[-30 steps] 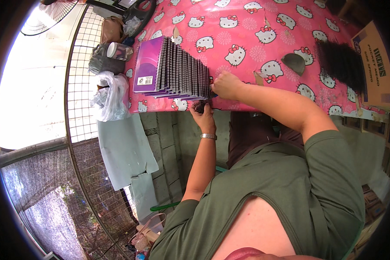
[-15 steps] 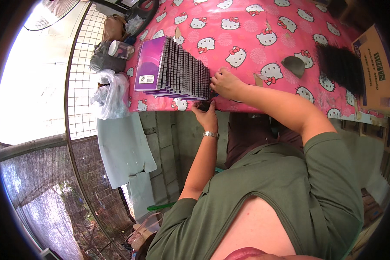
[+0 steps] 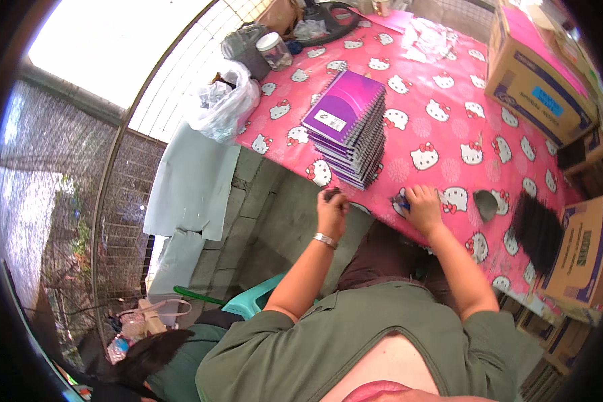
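A tall stack of purple spiral notebooks (image 3: pixel 347 110) stands on the pink patterned tablecloth (image 3: pixel 442 171), its black coils facing right. My left hand (image 3: pixel 332 213), with a metal watch on the wrist, is just off the table's front edge below the stack. Its fingers are closed on a small dark thing too small to name. To the right of the stack, my right hand (image 3: pixel 422 206) rests low over the cloth near that edge. Its fingers are bent down at a small dark and bluish piece (image 3: pixel 400 201), mostly hidden by the hand.
A grey-green rounded piece (image 3: pixel 486 205) and a heap of thin black strands (image 3: pixel 537 231) lie at right, beside a cardboard box (image 3: pixel 579 258). Another large box (image 3: pixel 539 90) stands far right. A white plastic bag (image 3: pixel 224 110) and a lidded jar (image 3: pixel 275 51) are at left. A person (image 3: pixel 181 362) is at lower left.
The head view has turned, so the whole scene looks shifted. My right hand has moved away from the notebook stack to the right. My left hand has come away from the stack's base.
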Demonstrator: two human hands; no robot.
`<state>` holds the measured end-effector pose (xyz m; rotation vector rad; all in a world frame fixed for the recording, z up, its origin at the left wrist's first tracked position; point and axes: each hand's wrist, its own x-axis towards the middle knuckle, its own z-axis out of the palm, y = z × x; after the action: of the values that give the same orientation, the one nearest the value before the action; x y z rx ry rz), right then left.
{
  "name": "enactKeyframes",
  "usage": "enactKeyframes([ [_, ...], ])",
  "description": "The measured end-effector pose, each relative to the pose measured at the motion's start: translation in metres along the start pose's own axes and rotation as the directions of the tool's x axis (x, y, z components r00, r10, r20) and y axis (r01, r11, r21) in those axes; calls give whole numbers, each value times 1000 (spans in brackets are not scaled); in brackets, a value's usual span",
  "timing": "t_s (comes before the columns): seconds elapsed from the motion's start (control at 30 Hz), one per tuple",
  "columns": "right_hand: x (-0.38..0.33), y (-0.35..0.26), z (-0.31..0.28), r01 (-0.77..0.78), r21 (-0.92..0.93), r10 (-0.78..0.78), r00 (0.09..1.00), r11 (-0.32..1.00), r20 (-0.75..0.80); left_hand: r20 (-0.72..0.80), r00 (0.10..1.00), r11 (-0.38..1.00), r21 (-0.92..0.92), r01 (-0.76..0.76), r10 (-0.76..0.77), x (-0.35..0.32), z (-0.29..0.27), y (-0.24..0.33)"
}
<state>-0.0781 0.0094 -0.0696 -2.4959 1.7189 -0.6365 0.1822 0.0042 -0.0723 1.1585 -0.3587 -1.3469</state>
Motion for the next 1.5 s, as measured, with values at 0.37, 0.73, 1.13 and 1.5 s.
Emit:
enactKeyframes([
  [0.37, 1, -14, 1, 24, 102, -20, 999, 995, -41, 77, 966, 964, -119, -237, 247, 221, -20, 434],
  [0.73, 2, -5, -1, -6, 69, 8, 999, 998, -38, -250, 836, 755, 601, -261, 488, 321, -67, 412],
  [1.13, 6, -3, -7, -40, 53, 40, 999, 998, 17, 332, 819, -721, 679, 137, 469, 312, -31, 324],
  [1.5, 3, -2, 0, -89, 66, 87, 996, 994, 31, 267, 712, -323, 944, -60, 649, 375, -30, 402],
])
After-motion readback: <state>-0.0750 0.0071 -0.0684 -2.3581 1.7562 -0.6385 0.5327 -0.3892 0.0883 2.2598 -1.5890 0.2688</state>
